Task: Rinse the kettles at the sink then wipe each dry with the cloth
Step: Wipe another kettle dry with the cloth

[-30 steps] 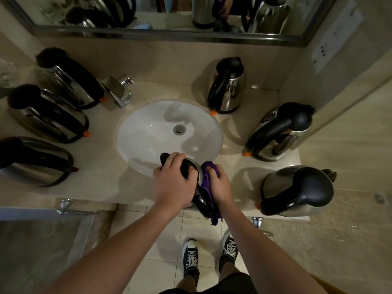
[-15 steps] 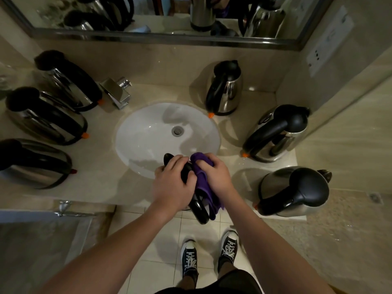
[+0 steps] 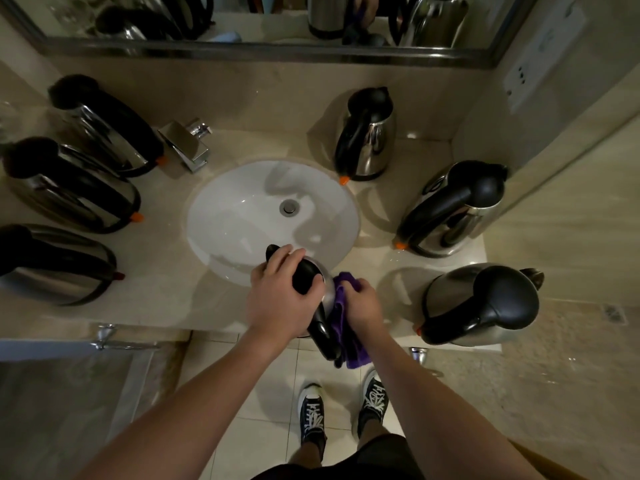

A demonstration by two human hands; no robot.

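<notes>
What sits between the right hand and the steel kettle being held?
The head view shows only the purple cloth, pressed by the right hand against the steel kettle.

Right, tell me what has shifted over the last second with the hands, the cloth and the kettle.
The right hand has worked the purple cloth up over the top of the held kettle and back down its right side. The left hand keeps its grip on the kettle's lid end, at the sink's near rim. The six other kettles and the tap have not moved.
</notes>
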